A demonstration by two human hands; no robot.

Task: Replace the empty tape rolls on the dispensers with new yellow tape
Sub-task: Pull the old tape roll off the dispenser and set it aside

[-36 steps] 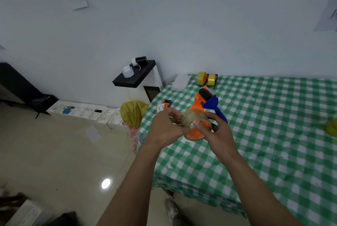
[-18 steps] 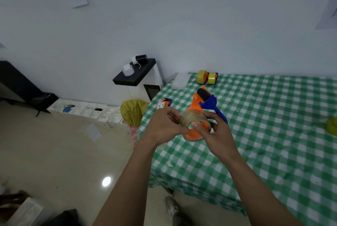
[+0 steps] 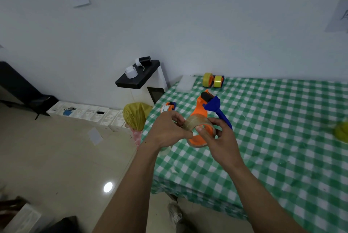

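— Little has moved since one second ago, yes?

— Yes. Your left hand point(image 3: 167, 129) and your right hand point(image 3: 222, 142) stay at the same place, and the old roll point(image 3: 195, 122) between them has hardly shifted.

— How do my fingers hold it?

— Your left fingers are curled around the left rim of the roll. Your right thumb presses on its near face, and the other right fingers curl behind it. The roll is just above the round part of the orange dispenser point(image 3: 200, 112), which lies on the table point(image 3: 273, 138). Whether the roll is fully free of the hub, I cannot tell.

— How far is the task?

— I judge it is early. This brownish roll looks nearly used up and is only coming off; no new tape is on this dispenser. The yellow tape rolls point(image 3: 212, 80) wait at the far edge, well apart from your hands. The small dispenser point(image 3: 168, 107) at the far left looks not yet done, but it is too small to be sure.

— And room to move?

— On the left, the table edge is just under your left hand, so a thing put down there may fall to the floor. On the right, much checked cloth lies between your hands and the right edge.
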